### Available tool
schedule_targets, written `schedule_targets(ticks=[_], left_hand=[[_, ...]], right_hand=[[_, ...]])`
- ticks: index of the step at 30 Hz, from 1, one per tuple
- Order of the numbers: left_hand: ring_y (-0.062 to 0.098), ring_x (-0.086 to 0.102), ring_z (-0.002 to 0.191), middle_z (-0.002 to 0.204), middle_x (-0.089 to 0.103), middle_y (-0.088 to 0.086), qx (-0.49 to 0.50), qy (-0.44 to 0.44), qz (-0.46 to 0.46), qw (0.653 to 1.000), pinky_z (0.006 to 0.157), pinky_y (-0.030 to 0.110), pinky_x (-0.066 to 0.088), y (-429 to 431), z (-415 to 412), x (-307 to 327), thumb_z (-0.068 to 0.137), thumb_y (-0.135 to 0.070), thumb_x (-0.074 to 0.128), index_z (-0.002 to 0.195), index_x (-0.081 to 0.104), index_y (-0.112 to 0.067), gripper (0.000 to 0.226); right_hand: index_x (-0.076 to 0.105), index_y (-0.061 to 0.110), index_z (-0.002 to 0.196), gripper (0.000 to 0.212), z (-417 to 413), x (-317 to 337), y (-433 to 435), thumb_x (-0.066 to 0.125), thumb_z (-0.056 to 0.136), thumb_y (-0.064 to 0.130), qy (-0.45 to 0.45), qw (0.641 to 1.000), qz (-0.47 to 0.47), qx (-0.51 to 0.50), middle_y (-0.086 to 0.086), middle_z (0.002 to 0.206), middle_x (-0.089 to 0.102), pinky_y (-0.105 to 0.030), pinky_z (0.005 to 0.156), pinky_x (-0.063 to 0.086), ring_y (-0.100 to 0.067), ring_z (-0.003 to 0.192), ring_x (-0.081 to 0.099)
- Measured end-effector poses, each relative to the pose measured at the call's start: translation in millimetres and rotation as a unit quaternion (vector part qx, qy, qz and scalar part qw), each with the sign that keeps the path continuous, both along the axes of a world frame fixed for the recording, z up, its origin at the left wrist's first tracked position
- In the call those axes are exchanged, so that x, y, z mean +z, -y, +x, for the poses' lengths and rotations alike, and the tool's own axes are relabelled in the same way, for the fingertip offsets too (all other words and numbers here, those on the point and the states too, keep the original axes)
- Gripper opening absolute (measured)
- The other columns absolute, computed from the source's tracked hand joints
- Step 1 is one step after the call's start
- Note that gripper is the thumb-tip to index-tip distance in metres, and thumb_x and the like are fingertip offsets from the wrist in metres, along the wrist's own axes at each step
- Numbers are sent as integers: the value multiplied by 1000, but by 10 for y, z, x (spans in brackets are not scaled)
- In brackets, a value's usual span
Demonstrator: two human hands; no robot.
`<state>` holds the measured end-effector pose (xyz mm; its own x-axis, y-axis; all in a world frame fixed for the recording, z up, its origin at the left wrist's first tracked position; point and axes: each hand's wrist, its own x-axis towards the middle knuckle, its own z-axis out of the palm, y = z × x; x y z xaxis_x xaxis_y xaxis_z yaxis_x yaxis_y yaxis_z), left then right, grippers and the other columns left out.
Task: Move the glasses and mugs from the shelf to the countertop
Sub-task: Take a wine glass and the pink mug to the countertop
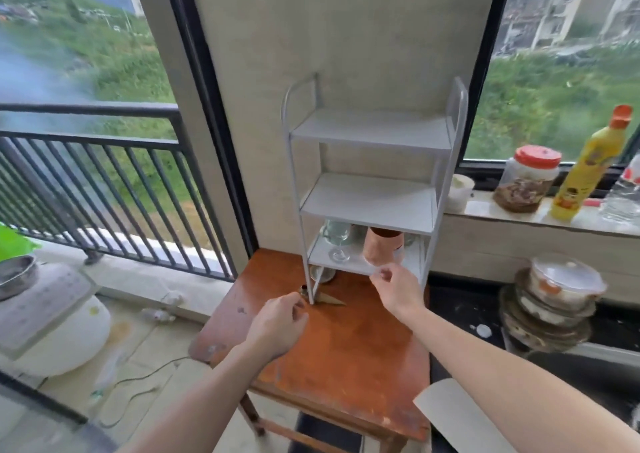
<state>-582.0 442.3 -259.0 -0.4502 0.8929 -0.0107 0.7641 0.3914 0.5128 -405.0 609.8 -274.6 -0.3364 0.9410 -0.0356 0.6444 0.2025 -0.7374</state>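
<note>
Head view: my right grip [398,289] hangs loosely curled, holding nothing, just before the front edge of the white shelf's [367,206] lowest tier, where a wine glass [338,243] and a pink mug [381,246] stand; my left grip [277,324], equally slack and unladen, hovers above the wooden counter [346,355] near its left edge

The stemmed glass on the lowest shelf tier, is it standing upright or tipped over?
Upright. The stemmed glass stands on its round foot on the lowest tier of the shelf, stem vertical, bowl on top.
</note>
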Motion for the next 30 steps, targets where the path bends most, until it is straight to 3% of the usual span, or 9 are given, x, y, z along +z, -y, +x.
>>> schedule_targets(ticks=[4, 7, 9, 13, 15, 18, 21, 27, 30], left_hand=[[10, 62, 78, 81, 67, -10, 16, 23, 0, 1000, 71, 33, 56, -371, -246, -31, 87, -29, 59, 102, 67, -25, 18], [-1, 57, 69, 73, 62, -17, 23, -9, 8, 1000, 56, 9, 47, -659, -443, -34, 85, -33, 61, 97, 68, -27, 15], [-5, 53, 66, 69, 57, -20, 27, -6, 17, 999, 50, 4, 41, -849, -515, -30, 86, -34, 60, 96, 67, -27, 13], [11, 60, 83, 88, 64, -7, 53, 130, 27, 990, 66, 24, 52, -1242, -519, -45, 88, -28, 63, 110, 64, -18, 25], [12, 60, 87, 94, 63, -6, 61, 175, 51, 981, 74, 28, 49, -1436, -495, -53, 86, -31, 65, 117, 59, -18, 34], [15, 59, 95, 105, 60, -4, 64, 225, 82, 969, 80, 33, 52, -1662, -431, -75, 80, -40, 73, 124, 50, -21, 53], [22, 60, 102, 110, 60, 2, 79, 269, 96, 955, 89, 43, 52, -1848, -354, -124, 74, -43, 78, 119, 47, -18, 60], [20, 59, 101, 111, 61, -4, 69, 309, 121, 941, 81, 33, 45, -2083, -262, -233, 69, -48, 79, 127, 48, -24, 71], [23, 61, 109, 120, 64, 1, 53, 360, 136, 921, 93, 42, 51, -2135, -278, -260, 70, -42, 82, 128, 50, -23, 69]], right_hand=[[64, 18, 113, 47, -285, -157, -356, 48, 91, 58, -78, 994, -50, -63, 4, 105, 64, -33, 78, 43, -21, 98, 61], [59, 22, 101, 39, -518, -270, -490, 49, 90, 59, -113, 986, -77, -100, 4, 93, 62, -35, 76, 46, -19, 86, 58], [57, 24, 96, 35, -621, -307, -536, 49, 91, 58, -121, 981, -86, -123, 6, 87, 60, -34, 72, 46, -17, 80, 57], [61, 19, 93, 34, -621, -409, -601, 49, 93, 51, -147, 973, -111, -136, 1, 89, 63, -37, 72, 51, -20, 84, 61], [64, 15, 98, 37, -550, -457, -616, 51, 93, 50, -197, 959, -140, -148, 2, 89, 64, -31, 68, 45, -19, 87, 62], [61, 33, 92, 27, -403, -495, -571, 48, 92, 58, -224, 950, -141, -164, 15, 85, 64, -18, 63, 35, -4, 81, 56], [63, 34, 92, 33, -261, -506, -541, 45, 91, 62, -206, 959, -123, -152, 16, 86, 67, -16, 65, 38, -3, 82, 58], [65, 28, 102, 42, -66, -553, -586, 43, 92, 62, -145, 972, -110, -146, 7, 87, 70, -31, 72, 56, -15, 83, 66], [63, 26, 110, 40, -49, -540, -624, 45, 94, 58, -149, 973, -116, -133, 7, 95, 70, -30, 74, 56, -15, 88, 66]])
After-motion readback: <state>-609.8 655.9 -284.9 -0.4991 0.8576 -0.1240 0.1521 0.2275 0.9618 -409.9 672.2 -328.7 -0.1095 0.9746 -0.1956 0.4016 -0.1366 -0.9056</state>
